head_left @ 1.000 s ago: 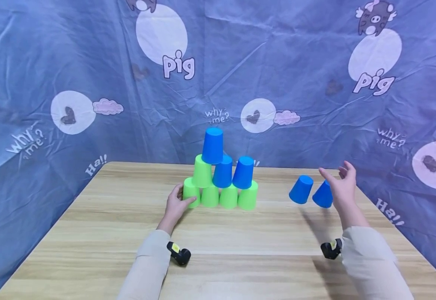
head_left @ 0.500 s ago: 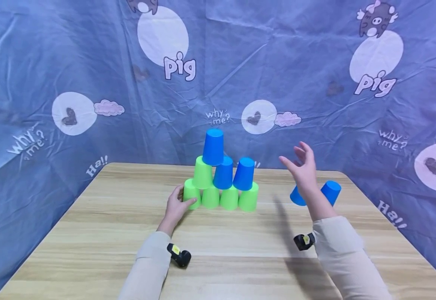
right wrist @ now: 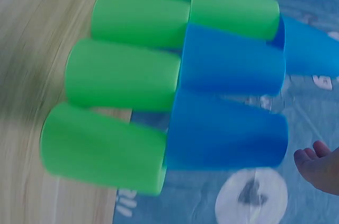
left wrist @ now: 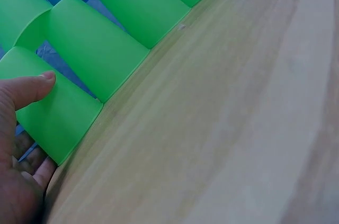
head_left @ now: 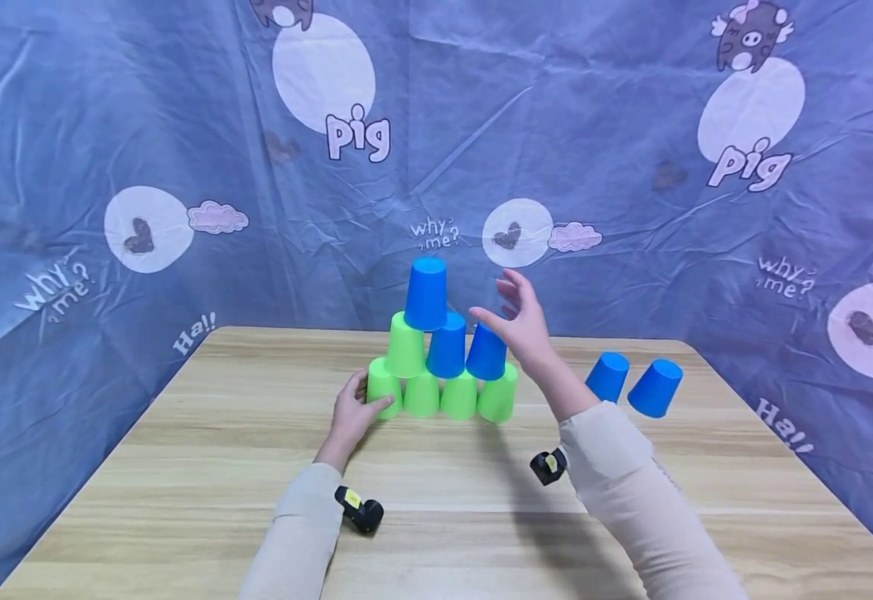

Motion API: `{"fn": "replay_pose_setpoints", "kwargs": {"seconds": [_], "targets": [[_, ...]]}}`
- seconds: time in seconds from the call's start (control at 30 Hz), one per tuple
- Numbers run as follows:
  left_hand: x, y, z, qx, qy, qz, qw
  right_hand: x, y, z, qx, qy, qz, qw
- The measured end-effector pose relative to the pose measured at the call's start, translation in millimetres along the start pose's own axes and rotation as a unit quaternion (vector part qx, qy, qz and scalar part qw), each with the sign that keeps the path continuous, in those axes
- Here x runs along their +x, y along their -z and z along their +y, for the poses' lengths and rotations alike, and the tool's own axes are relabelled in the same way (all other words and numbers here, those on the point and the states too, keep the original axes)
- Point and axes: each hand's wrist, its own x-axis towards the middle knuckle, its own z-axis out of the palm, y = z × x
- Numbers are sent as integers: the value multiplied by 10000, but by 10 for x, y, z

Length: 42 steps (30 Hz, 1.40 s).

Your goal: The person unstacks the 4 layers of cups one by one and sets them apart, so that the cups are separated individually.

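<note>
A pyramid of upside-down cups stands on the table, its bottom row made of several green cups [head_left: 460, 396]. The second row has a green cup [head_left: 405, 346], a middle blue cup [head_left: 447, 347] and a right blue cup [head_left: 485, 360]. One top blue cup [head_left: 427, 293] bridges the green and middle blue ones. My left hand [head_left: 352, 415] holds the leftmost green cup [left wrist: 63, 115], thumb across its front and fingers behind. My right hand [head_left: 524, 329], fingers spread and holding nothing, is raised beside the right blue cup, overlapping its upper part in the head view.
Two spare blue cups [head_left: 609, 375] stand upside down and apart on the right of the wooden table [head_left: 218, 500]. A patterned blue cloth [head_left: 594, 125] hangs behind the table and along its sides.
My right hand has swept left from above the two spare blue cups to the pyramid's right side, staying empty. My left hand keeps its hold, and the cups have not moved.
</note>
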Motion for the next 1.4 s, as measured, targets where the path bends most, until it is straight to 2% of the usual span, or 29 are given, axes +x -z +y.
{"fn": "replay_pose_setpoints", "kwargs": {"seconds": [0.23,0.53,0.87,1.13,1.4], "targets": [[6,4,14,-30,-65,-18,10000,78,-274,-90,-130,-91,-396,9991],[-5,19,25,-53,-53,-82,9999,160,-518,-146,-1,-341,-475,9983],[-4,7,0,-8,-94,-28,10000,228,-626,-132,-84,-668,-462,9967],[-3,2,-10,-62,-89,-46,9999,278,-687,-123,-369,-650,-200,9970],[-18,1,-8,-10,-62,10,10000,276,-718,-145,-326,-576,-132,9977]]}}
